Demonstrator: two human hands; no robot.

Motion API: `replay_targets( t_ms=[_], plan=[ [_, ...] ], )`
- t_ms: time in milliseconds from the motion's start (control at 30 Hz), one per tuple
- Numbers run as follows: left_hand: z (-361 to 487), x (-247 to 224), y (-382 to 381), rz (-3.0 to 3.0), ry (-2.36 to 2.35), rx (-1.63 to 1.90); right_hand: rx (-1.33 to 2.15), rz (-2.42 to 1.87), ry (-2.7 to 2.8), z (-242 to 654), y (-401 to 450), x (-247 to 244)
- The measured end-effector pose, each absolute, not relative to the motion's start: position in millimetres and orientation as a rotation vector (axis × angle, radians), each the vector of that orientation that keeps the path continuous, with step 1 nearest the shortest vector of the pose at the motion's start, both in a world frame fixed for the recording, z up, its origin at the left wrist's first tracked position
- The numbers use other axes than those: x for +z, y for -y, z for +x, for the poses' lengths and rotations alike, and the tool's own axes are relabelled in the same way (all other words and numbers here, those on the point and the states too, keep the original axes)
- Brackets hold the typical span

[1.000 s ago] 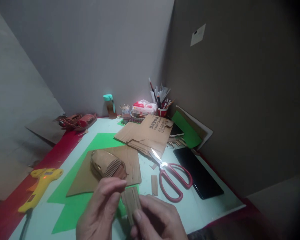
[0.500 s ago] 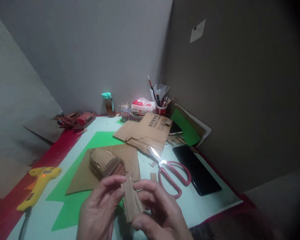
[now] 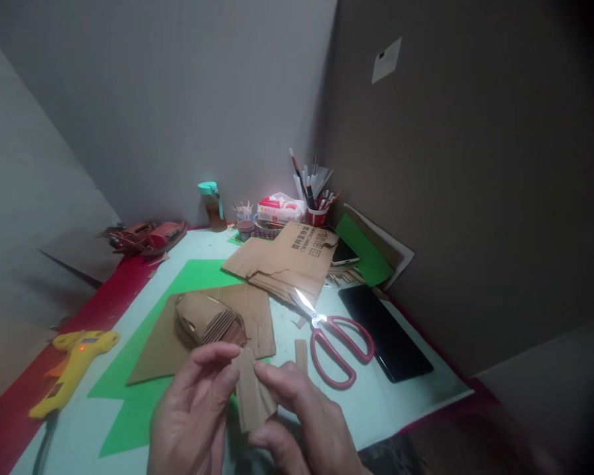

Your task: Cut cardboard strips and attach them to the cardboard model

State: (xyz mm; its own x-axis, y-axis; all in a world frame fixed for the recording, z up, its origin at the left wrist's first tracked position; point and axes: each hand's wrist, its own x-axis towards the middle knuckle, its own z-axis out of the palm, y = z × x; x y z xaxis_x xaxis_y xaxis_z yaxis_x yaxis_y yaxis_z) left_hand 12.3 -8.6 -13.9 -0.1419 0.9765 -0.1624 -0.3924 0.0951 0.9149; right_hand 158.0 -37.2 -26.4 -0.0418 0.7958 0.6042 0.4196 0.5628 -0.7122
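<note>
A small creased strip of cardboard (image 3: 251,392) is held up near the table's front edge. My left hand (image 3: 193,409) pinches its left side near the top between thumb and fingers. On the other side, my right hand (image 3: 309,415) grips it with the forefinger near the top and the thumb at the lower corner. Just beyond the fingers lies a rounded cardboard piece (image 3: 208,320) with ridged, corrugated strips, resting on a flat cardboard sheet (image 3: 153,359). Red-handled scissors (image 3: 334,336) lie partly open to the right, beside a narrow cardboard scrap (image 3: 301,356).
A yellow glue gun (image 3: 74,373) with a lit orange light lies at the left. A black phone (image 3: 386,333) is right of the scissors. Behind are a printed cardboard sheet (image 3: 287,257), a bottle (image 3: 212,208), a tissue pack (image 3: 281,208) and a pen cup (image 3: 317,216). Green sheets (image 3: 129,422) lie underneath.
My right forefinger has shifted onto the front of the cardboard strip, pressing near its top. The strip has turned slightly and sits a little further left. The view has moved slightly.
</note>
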Motion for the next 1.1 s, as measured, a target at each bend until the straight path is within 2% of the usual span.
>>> replay_targets(
  t_ms=[133, 533, 733, 900, 1100],
  plan=[
    [7, -19, 5, 0.746, -1.058, 1.409, 0.417, -1.043, 1.659, 158, 38, -25],
    [-1, -14, 1, 0.828, -1.059, 1.407, 0.633, -0.635, 1.492, 159, 23, -22],
    [-5, -11, 3, 0.952, -1.099, 1.387, 0.361, -0.752, 1.356, 138, 26, -32],
    [-10, -17, 4, 1.088, -1.150, 1.334, 0.298, -0.736, 1.348, 133, 23, -36],
    [-4, -11, 2, 1.158, -1.113, 1.310, 0.530, -0.698, 1.436, 156, 27, -32]
  ],
)
